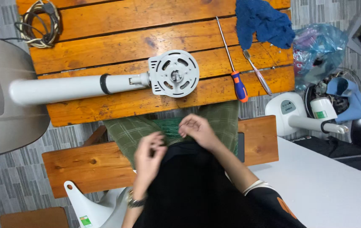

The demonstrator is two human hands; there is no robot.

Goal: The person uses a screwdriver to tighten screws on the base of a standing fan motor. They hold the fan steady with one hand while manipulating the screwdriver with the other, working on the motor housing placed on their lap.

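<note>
left hand (pixel 149 154): over lap, below table edge, fingers curled in, fingertips pinched near hem of black shirt (pixel 189 185); can't tell if anything is held
right hand (pixel 197 130): just beside left, fingers bent and drawn together over green plaid shorts (pixel 134 131); can't tell if it grips anything
wrist: watch (pixel 136 203) on left arm
table (pixel 104 38): orange wooden slats, just above both hands
fan motor housing (pixel 174 74): white round vented plate, flat on table, nearest item to hands, untouched
fan pole (pixel 62 88): white tube with black collar, joined to housing, runs left along table
screwdriver (pixel 233 63): orange/blue handle, long shaft, right of housing, handle toward front edge
toothbrush (pixel 256 71): just right of screwdriver, roughly parallel
blue cloth (pixel 263 21): top right of table
cable coil (pixel 41 23): top left corner
bench (pixel 87 166): wooden, under person
second fan body (pixel 298 114): white, on floor, right of table
</note>
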